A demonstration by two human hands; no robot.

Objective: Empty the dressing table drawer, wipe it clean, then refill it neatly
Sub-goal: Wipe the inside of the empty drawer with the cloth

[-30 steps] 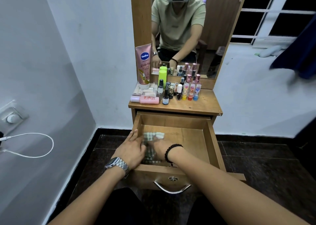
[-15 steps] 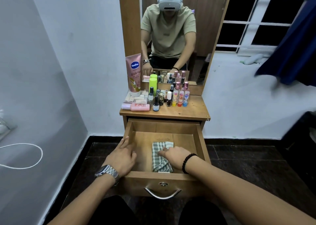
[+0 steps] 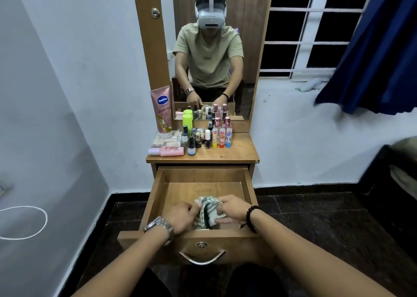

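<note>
Cloth [image 3: 208, 213] now bunched between both curled hands

The drawer [image 3: 204, 184] at lower centre is showing brown wood with a smooth, faintly shiny finish, and its handle [image 3: 202, 258] is gleaming as polished metal. The cloth [image 3: 206, 213] inside is looking like soft woven fabric, checked green and white, crumpled. The tabletop [image 3: 237, 153] above is showing the same smooth wood. The pink tube [image 3: 163, 112] at centre left is looking like glossy plastic. The watch [image 3: 159, 225] at lower left is glinting as steel links. The floor [image 3: 316, 217] at lower right is reflecting light off dark glossy tiles.
</note>
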